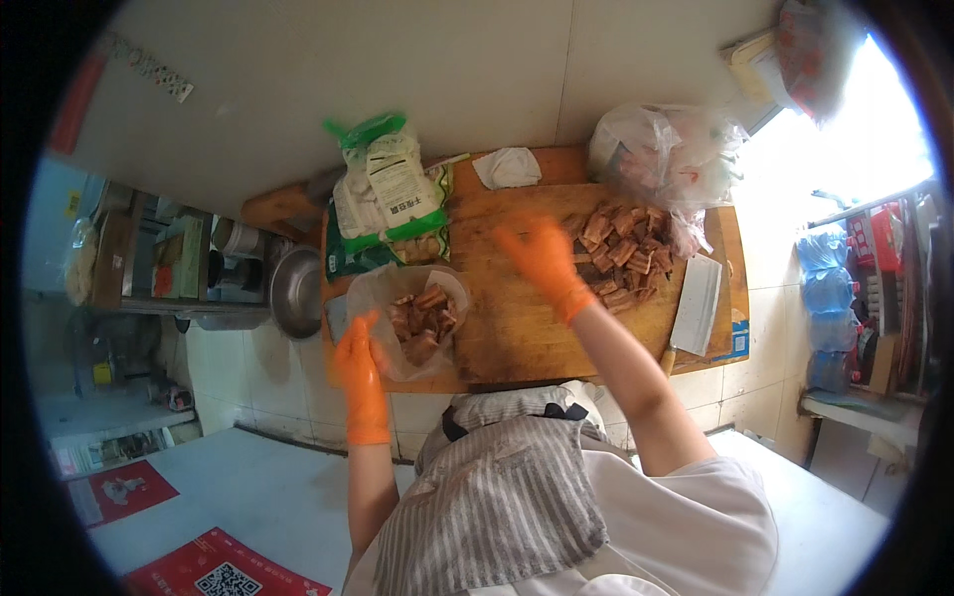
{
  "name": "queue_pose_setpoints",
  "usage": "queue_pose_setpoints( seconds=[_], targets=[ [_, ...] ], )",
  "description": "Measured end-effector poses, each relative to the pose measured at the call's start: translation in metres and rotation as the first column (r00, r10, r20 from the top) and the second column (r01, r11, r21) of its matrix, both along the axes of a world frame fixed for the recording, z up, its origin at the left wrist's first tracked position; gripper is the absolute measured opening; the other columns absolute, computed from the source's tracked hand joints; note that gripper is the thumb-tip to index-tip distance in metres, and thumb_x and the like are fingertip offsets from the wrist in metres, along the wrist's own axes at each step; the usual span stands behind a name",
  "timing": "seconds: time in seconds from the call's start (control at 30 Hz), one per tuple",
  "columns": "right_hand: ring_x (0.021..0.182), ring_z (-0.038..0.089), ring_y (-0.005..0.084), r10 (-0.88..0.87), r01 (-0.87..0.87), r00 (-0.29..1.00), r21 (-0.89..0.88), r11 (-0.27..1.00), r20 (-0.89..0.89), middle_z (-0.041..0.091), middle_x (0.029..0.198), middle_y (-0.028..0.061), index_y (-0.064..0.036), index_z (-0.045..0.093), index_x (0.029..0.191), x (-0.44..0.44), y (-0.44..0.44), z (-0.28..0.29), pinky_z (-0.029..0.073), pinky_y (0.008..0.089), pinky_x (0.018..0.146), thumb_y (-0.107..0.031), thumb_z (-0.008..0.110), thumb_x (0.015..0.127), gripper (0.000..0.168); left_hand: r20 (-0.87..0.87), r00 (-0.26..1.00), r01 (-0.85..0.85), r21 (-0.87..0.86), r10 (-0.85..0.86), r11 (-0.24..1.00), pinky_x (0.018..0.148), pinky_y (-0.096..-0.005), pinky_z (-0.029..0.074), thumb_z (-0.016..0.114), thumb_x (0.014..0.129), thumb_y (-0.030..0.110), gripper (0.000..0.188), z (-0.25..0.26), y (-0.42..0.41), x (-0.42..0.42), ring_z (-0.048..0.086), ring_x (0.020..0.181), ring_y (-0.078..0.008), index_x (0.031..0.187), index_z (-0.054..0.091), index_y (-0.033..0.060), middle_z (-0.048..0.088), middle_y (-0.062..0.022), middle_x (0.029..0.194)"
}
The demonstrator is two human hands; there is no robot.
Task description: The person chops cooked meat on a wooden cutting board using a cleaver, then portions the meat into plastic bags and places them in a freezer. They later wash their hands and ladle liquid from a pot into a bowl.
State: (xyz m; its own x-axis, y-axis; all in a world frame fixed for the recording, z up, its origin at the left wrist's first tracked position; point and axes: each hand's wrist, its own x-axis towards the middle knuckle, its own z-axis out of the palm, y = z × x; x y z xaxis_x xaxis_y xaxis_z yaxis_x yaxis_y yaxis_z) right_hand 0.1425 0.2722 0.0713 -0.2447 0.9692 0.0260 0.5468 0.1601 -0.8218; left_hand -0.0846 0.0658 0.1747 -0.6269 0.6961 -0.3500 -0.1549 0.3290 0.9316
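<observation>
My left hand, in an orange rubber glove, grips the near left rim of a clear plastic bag that stands open on the wooden board. Pieces of chopped meat, seemingly ribs, lie in the bag. Over the middle of the cutting board is my right hand, gloved the same way and blurred; whether its fingers hold anything cannot be seen. Just right of it lies a heap of the same chopped meat. A cleaver rests at the board's right side, its handle towards me.
Green and white food packages lie behind the bag. A white cloth sits by the wall. Bulky plastic bags holding something pinkish fill the back right corner. A metal bowl stands left of the table, beside shelves.
</observation>
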Motion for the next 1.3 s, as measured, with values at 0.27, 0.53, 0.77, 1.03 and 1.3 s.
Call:
queue_pose_setpoints(
  seconds=[0.27,0.53,0.77,1.03,1.3],
  targets=[
    [0.134,0.039,0.0485,-0.134,0.374,0.656,-0.165,0.913,0.743,0.043,0.146,0.0167,-0.020,0.052,0.144,0.080,0.064,-0.022,0.051,0.0576,0.090,-0.065,0.071,0.076,0.083,-0.030,0.999,0.040,-0.009,-0.040,0.999,0.051,-0.0214,0.033,0.054,0.106,0.038,0.043,-0.005,-0.005,0.004,0.040,0.055,-0.0037,0.118,0.069,0.0003,0.043,0.0067,0.062],
    [0.120,0.052,0.0445,-0.144,0.327,0.795,-0.217,0.920,0.589,0.048,0.137,0.0176,-0.014,0.064,0.124,0.049,0.037,-0.042,0.054,0.0542,0.087,-0.042,0.079,0.076,0.058,0.000,0.999,0.032,-0.029,-0.032,0.999,0.051,-0.0215,0.033,0.056,0.106,0.036,0.040,-0.009,-0.001,0.008,0.041,0.054,-0.0047,0.117,0.070,0.0001,0.047,0.0057,0.061],
    [0.109,0.059,0.0335,-0.200,0.219,0.972,-0.159,0.963,0.125,0.050,0.131,0.0157,-0.005,0.065,0.109,0.036,0.007,-0.082,0.053,0.0447,0.088,-0.019,0.079,0.075,0.040,-0.061,0.997,0.054,-0.018,-0.055,0.998,0.049,-0.0231,0.034,0.056,0.105,0.037,0.043,0.000,0.002,0.009,0.043,0.053,-0.0055,0.116,0.069,-0.0015,0.047,0.0049,0.059],
    [0.104,0.054,0.0323,-0.225,0.126,0.627,-0.188,0.974,-0.746,0.053,0.116,0.0133,-0.005,0.059,0.103,-0.091,-0.079,0.002,0.047,0.0408,0.089,-0.005,0.073,0.078,0.029,-0.036,0.999,0.031,0.020,-0.031,0.999,0.049,-0.0223,0.033,0.053,0.106,0.040,0.044,-0.017,0.001,-0.004,0.041,0.052,-0.0047,0.116,0.070,0.0004,0.045,0.0062,0.059],
    [0.120,0.058,0.0311,0.033,-0.013,0.941,0.061,0.998,-0.337,0.060,0.128,0.0146,-0.010,0.066,0.115,-0.025,-0.078,0.010,0.046,0.0401,0.103,-0.018,0.078,0.084,0.034,-0.015,0.999,-0.041,0.018,0.041,0.999,0.051,-0.0213,0.031,0.052,0.107,0.038,0.042,-0.016,-0.001,-0.010,0.037,0.056,-0.0038,0.118,0.070,0.0011,0.039,0.0077,0.062]
  ],
)
